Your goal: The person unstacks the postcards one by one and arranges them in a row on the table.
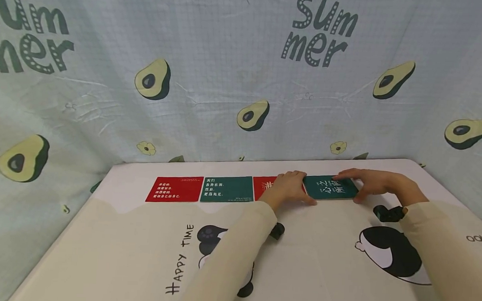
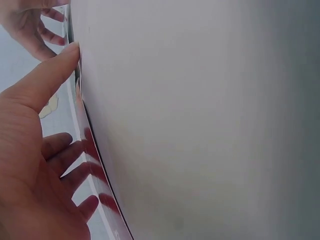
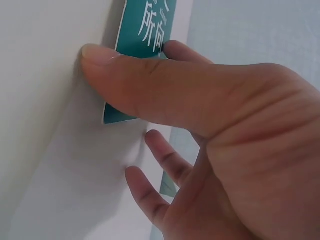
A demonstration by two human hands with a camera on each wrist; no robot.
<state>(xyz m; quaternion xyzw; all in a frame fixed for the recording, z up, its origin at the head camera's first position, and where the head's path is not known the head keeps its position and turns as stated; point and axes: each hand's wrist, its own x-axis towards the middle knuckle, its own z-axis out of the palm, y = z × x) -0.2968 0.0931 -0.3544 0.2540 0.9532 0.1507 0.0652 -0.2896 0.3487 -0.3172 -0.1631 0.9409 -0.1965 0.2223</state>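
A row of flat cards with white Chinese writing lies along the far side of the table. The rightmost, a green card (image 1: 329,188), lies between my two hands. My left hand (image 1: 286,190) holds its left end, thumb by the near edge and fingers by the far edge, and partly covers a red card (image 1: 262,184). At the other end my right hand (image 1: 377,184) grips the green card between thumb and index finger. In the right wrist view the thumb (image 3: 150,87) crosses the green card's corner while the other fingers are spread.
Left of the hands lie another green card (image 1: 227,189) and a red card (image 1: 175,189). The pale tablecloth (image 1: 114,248) carries printed drawings and lettering. Behind the table hangs a curtain (image 1: 212,69) printed with avocados. A dark wrist-worn device (image 1: 388,213) is at the right wrist.
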